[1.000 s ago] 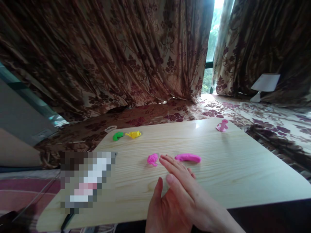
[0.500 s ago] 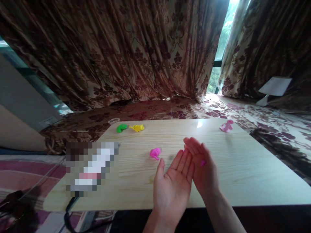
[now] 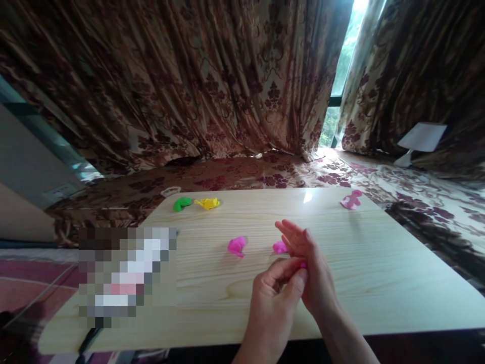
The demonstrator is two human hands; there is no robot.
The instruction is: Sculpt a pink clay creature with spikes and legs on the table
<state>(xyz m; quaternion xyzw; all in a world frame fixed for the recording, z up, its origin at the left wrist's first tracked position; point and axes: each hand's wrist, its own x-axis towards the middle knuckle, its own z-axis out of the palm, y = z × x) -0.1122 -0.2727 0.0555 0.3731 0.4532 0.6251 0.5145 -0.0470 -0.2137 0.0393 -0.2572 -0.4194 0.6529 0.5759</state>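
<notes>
My left hand (image 3: 275, 296) is closed, thumb and index finger pinching a small piece of pink modelling clay (image 3: 303, 265) against the palm of my right hand (image 3: 312, 268). The right hand is open, its fingers stretched out and its palm facing left. Just behind the hands, a pink clay lump (image 3: 279, 247) lies on the wooden table (image 3: 379, 283), partly covered by the right fingers. Another bright pink clay lump (image 3: 237, 246) sits farther left on the tabletop.
Green clay (image 3: 182, 204) and yellow clay (image 3: 207, 203) lie at the table's far left. A pale pink shaped piece (image 3: 352, 200) is at the far right. A blurred-out item with a black cable (image 3: 91, 336) occupies the left side. Beyond stands a white lamp (image 3: 422, 136).
My left hand has gone from flat and palm up to pinching the small clay piece on my right palm. The lump behind the hands has come into sight. The view has shifted slightly.
</notes>
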